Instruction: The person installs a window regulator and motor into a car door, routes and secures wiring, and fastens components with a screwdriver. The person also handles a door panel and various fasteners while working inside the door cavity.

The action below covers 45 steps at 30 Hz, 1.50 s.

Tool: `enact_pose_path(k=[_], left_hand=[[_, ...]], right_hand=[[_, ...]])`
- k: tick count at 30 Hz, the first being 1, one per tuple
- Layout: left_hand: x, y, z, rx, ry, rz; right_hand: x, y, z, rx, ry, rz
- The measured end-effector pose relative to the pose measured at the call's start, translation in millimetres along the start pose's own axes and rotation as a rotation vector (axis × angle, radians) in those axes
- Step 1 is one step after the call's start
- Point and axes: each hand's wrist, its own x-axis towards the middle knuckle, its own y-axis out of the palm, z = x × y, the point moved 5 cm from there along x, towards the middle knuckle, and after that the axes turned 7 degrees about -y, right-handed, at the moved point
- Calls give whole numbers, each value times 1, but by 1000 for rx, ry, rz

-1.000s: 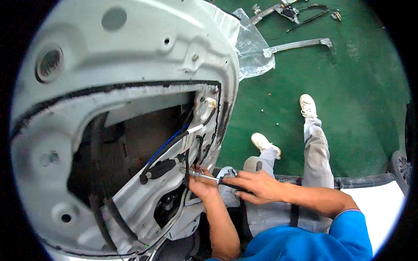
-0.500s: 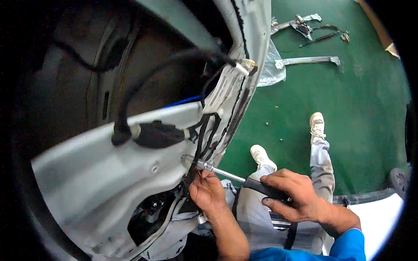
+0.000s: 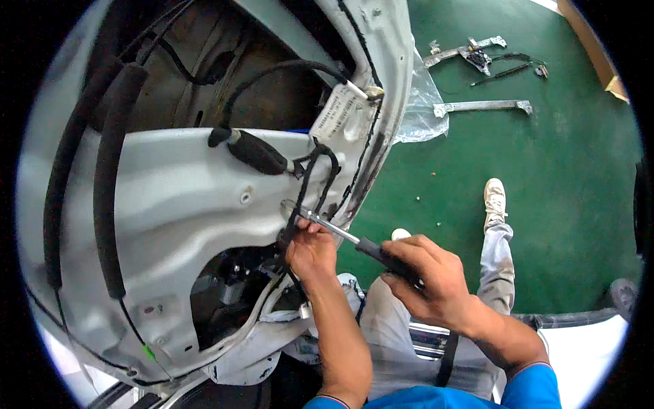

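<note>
Along the left edge of the white door shell (image 3: 170, 204) two black foam-sleeved hoses (image 3: 109, 191) run downward, and the dark cavity (image 3: 225, 293) in the shell's lower middle holds black mechanism parts too shadowed to tell apart. The upper opening (image 3: 272, 82) of the shell contains a black cable (image 3: 286, 68) that ends at a black connector (image 3: 259, 153) lying on the shell's middle band. Just right of it, a black wire loop (image 3: 320, 177) hangs near the shell's right edge. Your left hand (image 3: 312, 249) is closed on those wires at the shell's right edge, fingertips beside the screwdriver (image 3: 354, 240) shaft. The screwdriver's metal tip rests against the shell at a round mount by the wire loop; its black handle slants down to the right. Your right hand (image 3: 426, 279) is wrapped tightly round that handle. Beyond the shell's right edge, the green floor (image 3: 545, 191) carries a clear plastic sheet (image 3: 415, 102) and, near its upper right corner, metal rails (image 3: 484, 105).
</note>
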Motion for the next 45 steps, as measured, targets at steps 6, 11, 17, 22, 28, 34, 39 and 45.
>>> enact_pose_path(k=[6, 11, 17, 22, 28, 34, 39, 45], left_hand=[[11, -21, -8, -54, -18, 1], [12, -13, -5, -157, -138, 140], [8, -3, 2, -257, -175, 124], [12, -1, 2, -276, -185, 117], [18, -11, -1, -181, -229, 113], [18, -8, -2, -215, -224, 133], [18, -9, -2, -221, -197, 111], [16, -12, -1, -234, -196, 154]], right_hand=[[-9, 10, 10, -54, -44, -32], [-7, 16, 11, -85, -61, -39], [-9, 14, 5, 3, -10, -57], [-7, 15, 4, -55, -51, -47], [-10, 20, 16, -163, -64, 22], [-6, 16, -1, 164, 237, -49], [-3, 16, 12, -114, 26, -16], [-11, 22, 19, -247, -68, -127]])
